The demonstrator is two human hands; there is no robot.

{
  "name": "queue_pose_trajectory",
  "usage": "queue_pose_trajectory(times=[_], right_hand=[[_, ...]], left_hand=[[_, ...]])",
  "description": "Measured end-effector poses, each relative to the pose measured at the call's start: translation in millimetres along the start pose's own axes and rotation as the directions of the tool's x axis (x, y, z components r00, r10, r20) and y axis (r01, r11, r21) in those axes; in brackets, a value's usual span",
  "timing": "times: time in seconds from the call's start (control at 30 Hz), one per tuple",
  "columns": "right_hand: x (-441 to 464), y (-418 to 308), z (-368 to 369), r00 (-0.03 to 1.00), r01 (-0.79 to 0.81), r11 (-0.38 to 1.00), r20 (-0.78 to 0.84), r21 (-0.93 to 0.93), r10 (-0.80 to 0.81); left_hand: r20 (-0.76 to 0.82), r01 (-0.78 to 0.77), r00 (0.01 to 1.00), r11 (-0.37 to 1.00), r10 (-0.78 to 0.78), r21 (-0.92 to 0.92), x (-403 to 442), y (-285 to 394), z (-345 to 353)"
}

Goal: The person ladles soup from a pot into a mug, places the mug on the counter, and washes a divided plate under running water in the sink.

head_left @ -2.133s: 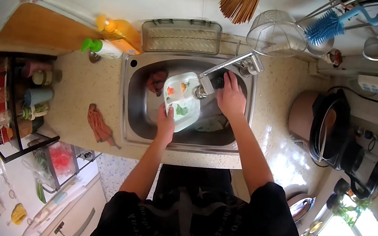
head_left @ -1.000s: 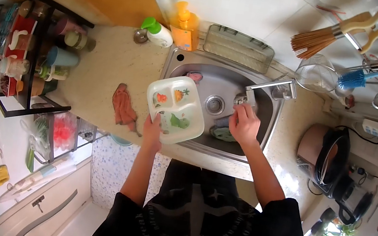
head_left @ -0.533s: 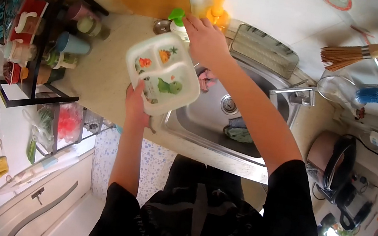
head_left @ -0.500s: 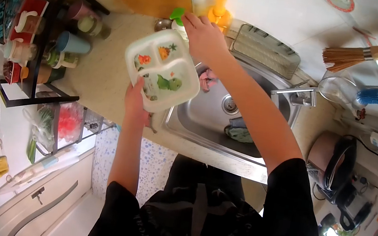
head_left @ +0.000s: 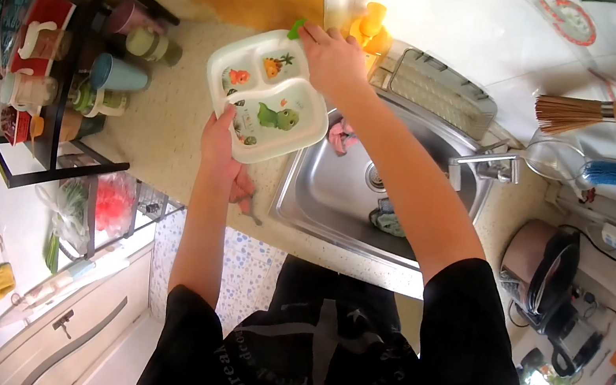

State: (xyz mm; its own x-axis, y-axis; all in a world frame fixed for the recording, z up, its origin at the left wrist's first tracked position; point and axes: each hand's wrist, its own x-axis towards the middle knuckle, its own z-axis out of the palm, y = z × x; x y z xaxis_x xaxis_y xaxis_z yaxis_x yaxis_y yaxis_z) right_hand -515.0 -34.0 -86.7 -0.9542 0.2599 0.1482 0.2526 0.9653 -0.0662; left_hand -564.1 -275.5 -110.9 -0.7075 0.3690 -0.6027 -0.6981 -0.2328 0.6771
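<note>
A white divided plate (head_left: 249, 132) with printed cartoon figures is held over the counter, left of the sink, its inside facing up. My left hand (head_left: 220, 139) grips its lower left edge, thumb on the rim. At the plate's upper right corner, my right hand (head_left: 335, 61) has its fingers bent over the green pump top (head_left: 296, 29) of a soap bottle. The bottle's body is hidden behind the plate and my right hand. Just beyond that hand stands an orange pump bottle (head_left: 372, 31).
The metal sink (head_left: 332, 188) holds a pink cloth (head_left: 342, 137) and a grey-green cloth (head_left: 386, 218) under the faucet (head_left: 492, 163). A reddish cloth (head_left: 243, 189) lies on the counter (head_left: 168, 116). A black rack (head_left: 70, 77) with cups is at the left, a drain basket (head_left: 445, 85) behind the sink.
My right hand has gone from the faucet to the green pump top. The plate has moved left, out of the sink, in my left hand. The view has shifted towards the left side of the counter.
</note>
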Motion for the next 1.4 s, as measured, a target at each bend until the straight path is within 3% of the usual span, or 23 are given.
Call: queue_pose_trajectory(times=[0.3, 0.4, 0.5, 0.73, 0.8, 0.9, 1.0, 1.03, 1.13, 1.27, 1.37, 1.4], right_hand=[[-13, 3, -1, 0.998, -0.027, 0.989, -0.057, 0.144, 0.035], [-51, 0, -3, 0.991, 0.002, 0.923, -0.123, 0.384, 0.049], [-114, 5, -10, 0.994, 0.069, 0.922, -0.106, 0.38, -0.031], [-202, 43, -43, 0.926, 0.331, 0.909, 0.097, 0.254, -0.364], [-220, 57, -54, 0.895, 0.381, 0.902, 0.162, 0.202, -0.415], [-258, 62, -64, 0.879, 0.253, 0.946, 0.36, 0.2, -0.312], [-286, 47, -60, 0.876, -0.001, 0.908, 0.438, 0.42, -0.201], [-290, 40, -55, 0.913, 0.016, 0.875, 0.35, 0.483, -0.21], [-297, 40, -51, 0.981, 0.056, 0.966, 0.166, 0.252, -0.1], [-312, 40, -62, 0.984, -0.083, 0.991, 0.168, 0.105, 0.065], [-337, 17, -67, 0.931, -0.28, 0.935, 0.297, 0.216, 0.21], [-341, 13, -68, 0.926, -0.318, 0.889, 0.308, 0.329, 0.217]], left_hand=[[-0.051, 0.075, 0.996, 0.993, -0.071, 0.089, -16, -5, -8], [-0.046, 0.128, 0.991, 0.988, -0.124, 0.09, -38, -13, -9], [-0.002, 0.122, 0.992, 0.991, -0.122, 0.063, -65, -26, -3], [0.077, 0.23, 0.956, 0.888, -0.282, 0.397, -101, -67, 0], [0.089, 0.246, 0.949, 0.884, -0.304, 0.399, -105, -79, 4], [0.11, 0.246, 0.943, 0.878, -0.315, 0.411, -111, -92, 14], [0.1, 0.26, 0.935, 0.847, -0.342, 0.464, -116, -123, 15], [0.097, 0.274, 0.933, 0.856, -0.348, 0.438, -122, -133, 19], [0.104, 0.27, 0.936, 0.876, -0.336, 0.398, -138, -150, 27], [0.084, 0.189, 0.963, 0.861, -0.258, 0.472, -150, -158, 37], [0.09, 0.187, 0.961, 0.855, -0.261, 0.484, -156, -168, 40], [0.097, 0.192, 0.958, 0.855, -0.27, 0.482, -157, -172, 39]])
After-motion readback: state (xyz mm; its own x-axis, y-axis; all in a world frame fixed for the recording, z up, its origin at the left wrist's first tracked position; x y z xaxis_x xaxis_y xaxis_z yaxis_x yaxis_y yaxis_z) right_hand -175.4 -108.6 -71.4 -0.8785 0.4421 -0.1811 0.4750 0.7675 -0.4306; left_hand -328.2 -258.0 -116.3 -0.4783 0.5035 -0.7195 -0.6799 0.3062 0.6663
